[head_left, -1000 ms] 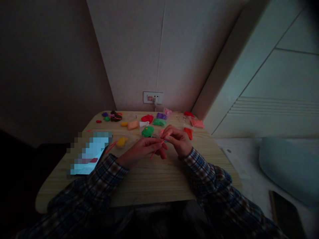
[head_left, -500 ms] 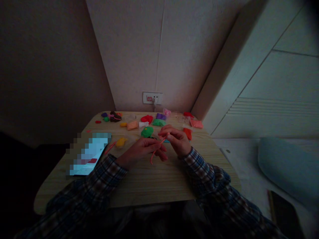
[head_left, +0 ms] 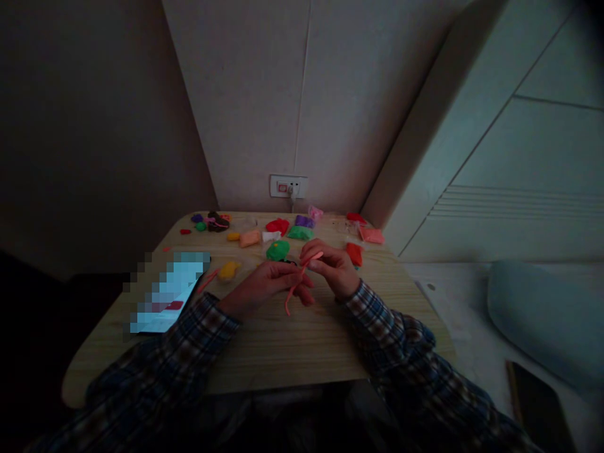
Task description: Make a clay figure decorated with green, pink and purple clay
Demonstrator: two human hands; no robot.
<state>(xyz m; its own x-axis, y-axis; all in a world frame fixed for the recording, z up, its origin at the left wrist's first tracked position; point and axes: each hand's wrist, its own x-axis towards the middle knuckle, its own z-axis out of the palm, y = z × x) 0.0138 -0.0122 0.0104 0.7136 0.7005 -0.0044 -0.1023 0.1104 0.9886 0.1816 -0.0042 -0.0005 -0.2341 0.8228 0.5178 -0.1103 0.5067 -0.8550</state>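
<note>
A thin pink strip of modelling clay (head_left: 293,290) is held up over the table between my two hands. My left hand (head_left: 271,284) pinches it near its middle, and the lower end dangles below the fingers in a slight curve. My right hand (head_left: 333,267) grips the upper part between thumb and forefinger, where the strip looks wider and its tip pokes out. Just beyond my fingers lies a green lump of clay (head_left: 278,250) with a small yellow spot. A yellow piece of clay (head_left: 229,271) and another thin pink strip (head_left: 208,281) lie left of my left hand.
On the wooden table (head_left: 292,358), a lit phone (head_left: 172,296) lies at the left. Along the back are clay packets, among them purple (head_left: 304,221), green (head_left: 301,233) and orange-red (head_left: 354,254). A brown clay figure (head_left: 218,221) sits back left. A wall socket (head_left: 288,186) holds a plug.
The pink strip's upper end now sticks out further past my right thumb and looks broader. My right hand has shifted slightly; my left hand stays almost in place.
</note>
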